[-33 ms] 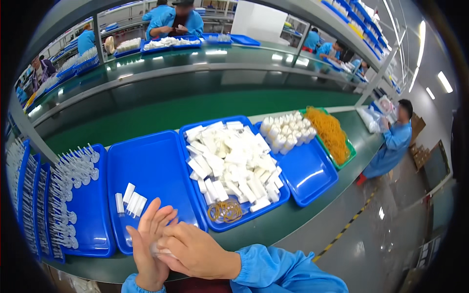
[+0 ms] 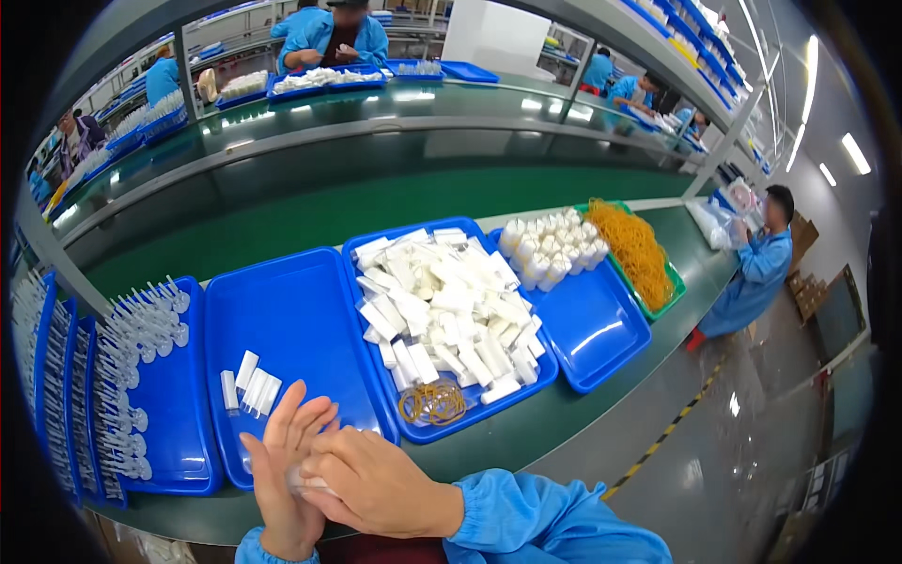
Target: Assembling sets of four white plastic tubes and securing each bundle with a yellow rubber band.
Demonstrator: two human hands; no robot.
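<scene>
My left hand [image 2: 285, 470] is turned palm up, thumb apart and fingers stretched out over the near edge of a blue tray [image 2: 282, 301]. Against its palm, my right hand [image 2: 371, 481] is closed on a small white piece [image 2: 318, 486], mostly hidden by the fingers. In that tray, just beyond my fingertips, lie several white cylinders [image 2: 261, 392] with clear ends. To the right, a second blue tray [image 2: 404, 434] holds a heap of white rolled pieces [image 2: 451, 310]. Tan rubber bands [image 2: 432, 404] lie in its near corner.
At left, blue trays [image 2: 174, 461] hold rows of clear plunger-like parts [image 2: 141, 329]. A blue tray [image 2: 597, 343] with banded white bundles [image 2: 552, 249] and a green tray [image 2: 672, 299] of orange rubber bands [image 2: 629, 254] stand at right. A metal rail [image 2: 376, 124] crosses behind; people work beyond.
</scene>
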